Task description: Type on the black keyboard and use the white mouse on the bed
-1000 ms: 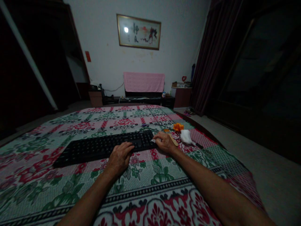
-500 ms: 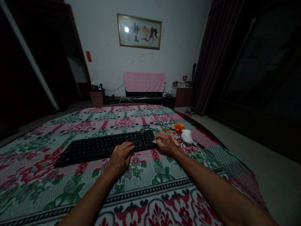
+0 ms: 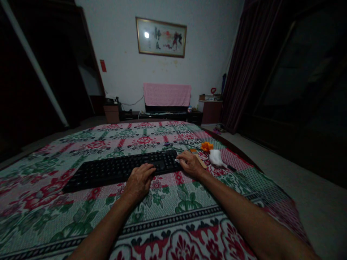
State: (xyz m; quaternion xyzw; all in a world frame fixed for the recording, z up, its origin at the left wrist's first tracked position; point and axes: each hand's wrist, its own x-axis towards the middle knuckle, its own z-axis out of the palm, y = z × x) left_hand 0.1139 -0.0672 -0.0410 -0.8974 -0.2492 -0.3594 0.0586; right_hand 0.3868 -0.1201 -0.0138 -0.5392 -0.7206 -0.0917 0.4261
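A black keyboard (image 3: 114,169) lies slantwise on the flowered tablecloth (image 3: 162,196). My left hand (image 3: 138,180) rests on its front edge, right of the middle, with fingers laid out over the keys. At the keyboard's right end is my right hand (image 3: 190,163), its fingers closed on a small white wad (image 3: 177,160) against the number keys. The wad is mostly hidden, and whether it is tissue or cloth I cannot tell. Just beyond my right hand lies a flat tan piece (image 3: 201,161), partly covered by it.
To the right lie an orange ruffled object (image 3: 206,146) and a white rounded object with a dark handle (image 3: 216,158). A thin cable (image 3: 176,144) runs behind the keyboard. Across the room, a pink cloth (image 3: 167,94) hangs over a screen.
My right hand has shifted very slightly at the keyboard's right end, with the white wad still in its fingers. My left hand and the keyboard stay put.
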